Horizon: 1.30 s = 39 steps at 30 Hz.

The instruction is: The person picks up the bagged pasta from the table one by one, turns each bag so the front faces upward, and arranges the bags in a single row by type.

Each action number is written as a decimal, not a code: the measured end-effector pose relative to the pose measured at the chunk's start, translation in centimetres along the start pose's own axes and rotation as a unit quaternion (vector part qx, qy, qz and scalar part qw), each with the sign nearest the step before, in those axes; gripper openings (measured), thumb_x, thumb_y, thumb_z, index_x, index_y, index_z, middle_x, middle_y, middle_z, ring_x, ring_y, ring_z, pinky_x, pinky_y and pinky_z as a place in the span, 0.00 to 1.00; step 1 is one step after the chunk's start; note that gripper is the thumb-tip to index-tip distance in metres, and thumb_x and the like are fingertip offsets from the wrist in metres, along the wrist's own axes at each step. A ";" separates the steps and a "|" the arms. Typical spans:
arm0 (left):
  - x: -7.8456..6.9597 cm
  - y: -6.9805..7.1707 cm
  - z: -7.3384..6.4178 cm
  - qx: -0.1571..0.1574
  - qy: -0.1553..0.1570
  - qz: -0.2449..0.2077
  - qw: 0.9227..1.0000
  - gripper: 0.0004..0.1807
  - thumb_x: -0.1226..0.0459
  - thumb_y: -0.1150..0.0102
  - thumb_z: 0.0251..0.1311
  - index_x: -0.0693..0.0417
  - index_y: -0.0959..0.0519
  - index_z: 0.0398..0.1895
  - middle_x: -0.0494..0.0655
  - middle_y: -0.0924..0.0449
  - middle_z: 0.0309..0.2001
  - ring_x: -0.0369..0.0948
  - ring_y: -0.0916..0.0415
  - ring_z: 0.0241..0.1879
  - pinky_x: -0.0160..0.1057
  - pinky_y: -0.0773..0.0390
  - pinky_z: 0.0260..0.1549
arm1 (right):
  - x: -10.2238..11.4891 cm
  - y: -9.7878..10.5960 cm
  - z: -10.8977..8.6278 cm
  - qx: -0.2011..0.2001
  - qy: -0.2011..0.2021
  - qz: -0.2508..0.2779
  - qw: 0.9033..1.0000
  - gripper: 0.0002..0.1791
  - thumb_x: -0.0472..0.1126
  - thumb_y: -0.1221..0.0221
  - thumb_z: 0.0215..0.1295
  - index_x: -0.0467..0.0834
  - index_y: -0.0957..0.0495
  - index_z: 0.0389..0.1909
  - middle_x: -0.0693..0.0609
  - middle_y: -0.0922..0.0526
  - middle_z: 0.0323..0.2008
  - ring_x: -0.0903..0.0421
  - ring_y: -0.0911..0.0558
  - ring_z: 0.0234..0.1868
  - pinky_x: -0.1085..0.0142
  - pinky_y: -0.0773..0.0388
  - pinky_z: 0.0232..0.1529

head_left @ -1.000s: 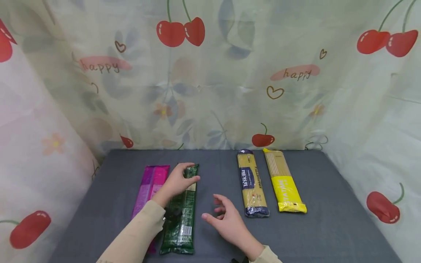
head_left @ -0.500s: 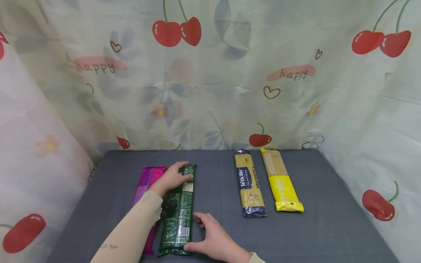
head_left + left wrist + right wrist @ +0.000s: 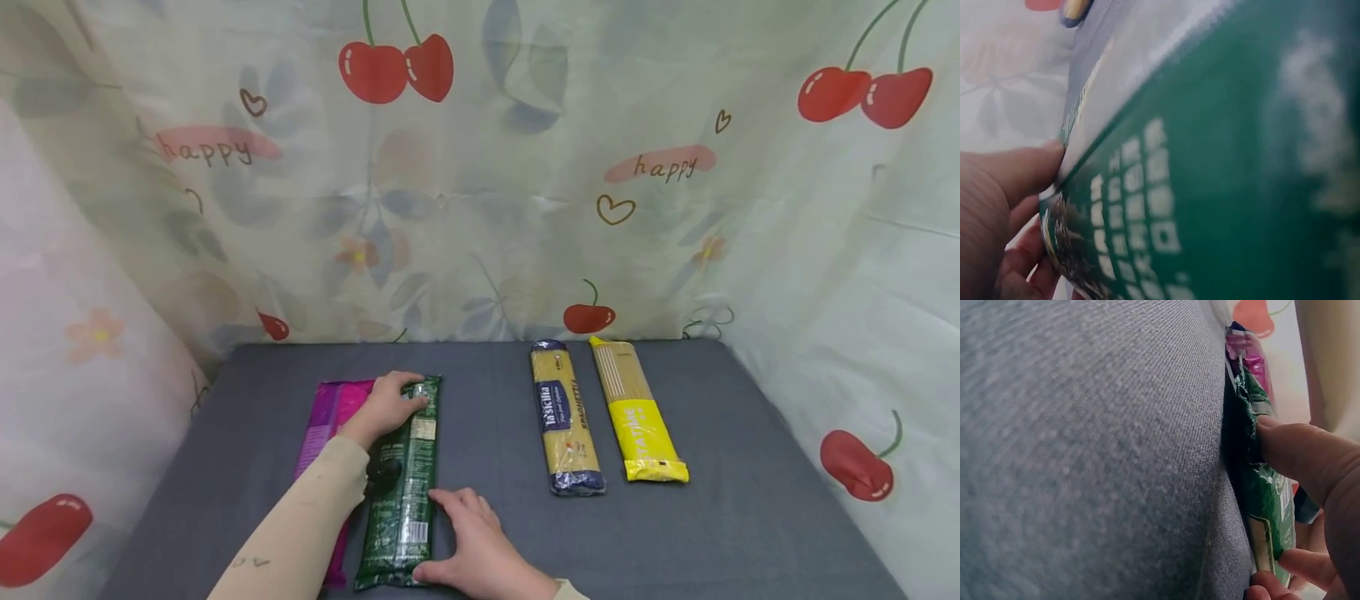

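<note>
Green pkt (image 3: 411, 500) lies flat on grey tabletop (image 3: 495, 425), approx 7 o'clock from centre of head view, long axis approx 12–6. L hand (image 3: 387, 406) at pkt's 12 o'clock end, thumb & fingers pinching across it. R hand (image 3: 480, 546) at its 4 o'clock: thumb on near corner, fingertips on long edge, pinching that corner. Magenta pkt (image 3: 328, 417) at 9 o'clock, partly hidden by L sleeve (image 3: 307, 517). Approx 2–3 o'clock, well apart: spaghetti pkt (image 3: 572, 433), then yellow pkt (image 3: 648, 429) just beside. Cherry-print curtain (image 3: 480, 167) at 12.
</note>
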<state>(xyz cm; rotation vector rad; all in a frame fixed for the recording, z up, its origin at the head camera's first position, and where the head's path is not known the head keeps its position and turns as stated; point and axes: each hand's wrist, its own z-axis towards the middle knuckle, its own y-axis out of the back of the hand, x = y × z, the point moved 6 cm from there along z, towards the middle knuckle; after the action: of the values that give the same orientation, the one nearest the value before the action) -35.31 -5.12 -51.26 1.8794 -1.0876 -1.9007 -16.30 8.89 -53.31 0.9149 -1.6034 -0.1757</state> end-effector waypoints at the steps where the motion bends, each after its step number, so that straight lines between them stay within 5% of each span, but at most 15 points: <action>1: 0.0 0.0 0.1 -0.003 0.002 -0.002 1.000 0.24 0.56 0.41 0.66 0.52 0.27 0.64 0.57 0.38 0.67 0.57 0.47 0.68 0.60 0.35 0.57 | 0.0 0.0 0.0 0.001 0.000 0.001 1.000 0.47 0.65 0.29 0.46 0.58 0.36 0.69 0.60 0.32 0.47 0.55 0.32 0.49 0.49 0.33 0.51; 15: -0.3 1.0 0.3 -0.063 0.008 0.010 0.998 0.06 0.61 0.40 0.66 0.50 0.16 0.38 0.52 0.22 0.48 0.53 0.29 0.55 0.53 0.27 0.49 | -0.1 -0.1 0.0 0.010 0.003 0.005 1.000 0.44 0.63 0.30 0.49 0.61 0.36 0.68 0.60 0.35 0.45 0.56 0.35 0.45 0.50 0.34 0.49; 26: -0.4 1.8 -0.3 -0.107 0.005 -0.011 0.994 0.07 0.60 0.42 0.67 0.53 0.17 0.37 0.59 0.27 0.54 0.57 0.34 0.60 0.56 0.30 0.53 | -0.2 0.1 -0.2 0.015 -0.013 0.023 1.000 0.48 0.60 0.28 0.48 0.59 0.39 0.70 0.59 0.32 0.49 0.54 0.31 0.50 0.50 0.32 0.50; 33: -2.9 4.0 -2.1 -0.192 0.010 -0.082 0.978 0.09 0.61 0.42 0.67 0.57 0.17 0.38 0.56 0.23 0.49 0.53 0.30 0.55 0.53 0.28 0.49 | -0.2 0.7 -0.2 -0.007 -0.008 0.091 0.996 0.56 0.58 0.29 0.50 0.52 0.50 0.75 0.53 0.29 0.51 0.54 0.28 0.51 0.53 0.27 0.46; 39: -4.2 4.7 -2.7 -0.234 0.032 -0.104 0.966 0.09 0.60 0.42 0.67 0.56 0.17 0.38 0.52 0.23 0.44 0.49 0.28 0.40 0.47 0.26 0.36 | -0.5 1.5 -0.4 -0.049 0.020 0.161 0.986 0.49 0.49 0.31 0.57 0.50 0.48 0.75 0.49 0.31 0.45 0.53 0.26 0.44 0.57 0.28 0.40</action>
<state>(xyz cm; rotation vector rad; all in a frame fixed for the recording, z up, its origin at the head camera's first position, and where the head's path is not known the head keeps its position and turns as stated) -33.68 -6.45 -44.74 1.8101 -0.3804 -1.9689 -16.67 10.37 -52.69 0.5697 -1.6665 -0.0102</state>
